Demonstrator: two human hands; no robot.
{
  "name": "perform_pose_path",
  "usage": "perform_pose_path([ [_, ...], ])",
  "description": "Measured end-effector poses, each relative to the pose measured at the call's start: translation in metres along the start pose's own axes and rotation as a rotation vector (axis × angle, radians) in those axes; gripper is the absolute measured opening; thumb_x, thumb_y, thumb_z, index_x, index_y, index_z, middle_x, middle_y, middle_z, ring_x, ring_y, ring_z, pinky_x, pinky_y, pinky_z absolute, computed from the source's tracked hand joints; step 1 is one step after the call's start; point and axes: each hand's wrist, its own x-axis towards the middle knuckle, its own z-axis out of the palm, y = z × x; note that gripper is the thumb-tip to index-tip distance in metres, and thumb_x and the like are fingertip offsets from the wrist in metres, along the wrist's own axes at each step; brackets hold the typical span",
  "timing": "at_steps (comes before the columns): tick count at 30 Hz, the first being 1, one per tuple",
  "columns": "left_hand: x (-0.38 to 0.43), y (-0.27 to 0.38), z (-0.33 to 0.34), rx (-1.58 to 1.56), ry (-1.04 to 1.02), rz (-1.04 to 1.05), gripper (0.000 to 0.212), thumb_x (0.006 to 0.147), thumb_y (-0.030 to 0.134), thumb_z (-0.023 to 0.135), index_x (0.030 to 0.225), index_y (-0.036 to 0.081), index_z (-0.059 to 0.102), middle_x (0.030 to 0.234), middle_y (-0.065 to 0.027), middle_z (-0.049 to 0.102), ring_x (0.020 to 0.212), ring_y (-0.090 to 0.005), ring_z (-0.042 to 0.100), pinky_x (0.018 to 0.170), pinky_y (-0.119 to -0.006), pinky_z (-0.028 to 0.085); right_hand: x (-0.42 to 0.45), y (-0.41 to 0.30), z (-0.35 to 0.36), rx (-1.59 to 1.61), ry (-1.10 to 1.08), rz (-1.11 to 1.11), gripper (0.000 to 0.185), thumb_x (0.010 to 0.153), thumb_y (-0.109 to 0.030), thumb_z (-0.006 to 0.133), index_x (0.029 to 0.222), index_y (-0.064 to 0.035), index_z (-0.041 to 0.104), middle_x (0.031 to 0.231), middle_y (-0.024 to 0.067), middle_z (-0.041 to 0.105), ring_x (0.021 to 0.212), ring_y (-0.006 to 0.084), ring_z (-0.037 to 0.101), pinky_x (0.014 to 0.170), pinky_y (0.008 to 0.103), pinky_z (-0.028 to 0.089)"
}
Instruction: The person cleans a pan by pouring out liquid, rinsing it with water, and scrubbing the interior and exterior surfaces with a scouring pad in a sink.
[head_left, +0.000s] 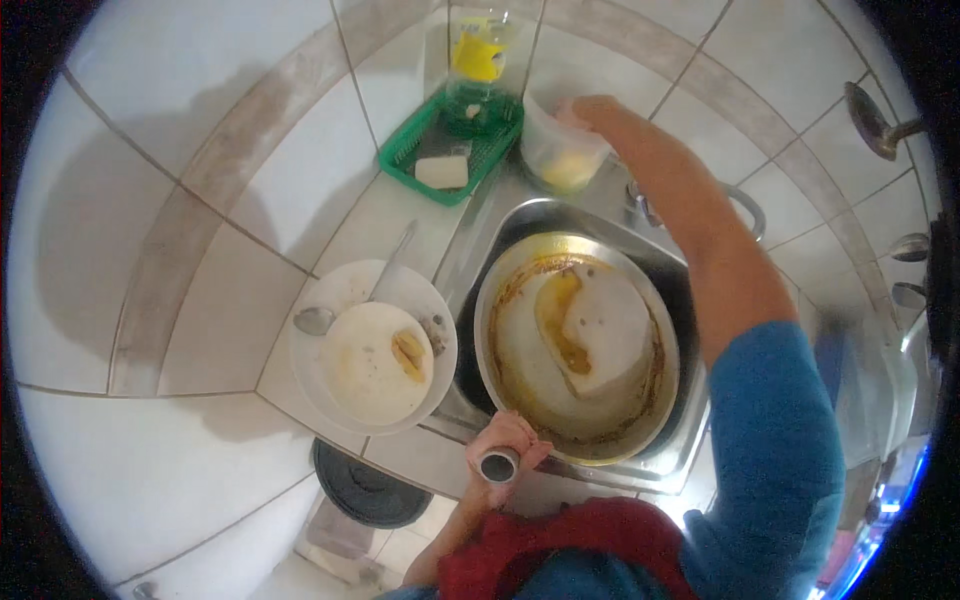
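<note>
My left hand (504, 444) is closed around a metal cup or tube (499, 466) at the sink's front edge. My right hand (589, 112) reaches into a translucent plastic tub (536, 142) behind the sink; its fingertips are hidden, and something yellow shows low in the tub. Between the hands, a large round metal pan (517, 390) rests over the sink basin, with brownish residue around its inner wall and yellowish liquid on its bottom. To the left, a white bowl (304, 375) holds whitish liquid, a yellow-brown piece of food and a metal spoon (315, 321).
A green plastic basket (420, 191) with a white bar (442, 172) and a yellow-labelled clear bottle (480, 60) stands in the back corner. The faucet (746, 210) is behind my right forearm. A round black lid (367, 487) lies below the counter's edge. Metal utensils hang at right.
</note>
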Motion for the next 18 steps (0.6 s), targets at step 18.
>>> perform_pose_path([
  [18, 0.002, 0.002, 0.003, -0.040, -0.007, 0.012, 0.030, 0.067, -0.011, 0.072, 0.071, 0.008, 0.048, 0.070, -0.0042, 0.053, 0.068, -0.0184, 0.055, 0.068, -0.034, 0.044, -0.085, 0.004, -0.053, 0.290, 0.256, 0.027, 0.058, 0.070, -0.035, 0.068, 0.121, -0.0088, 0.054, 0.102, 0.0169, 0.063, 0.094, 0.0343, 0.061, 0.079, 0.0428, 0.051],
])
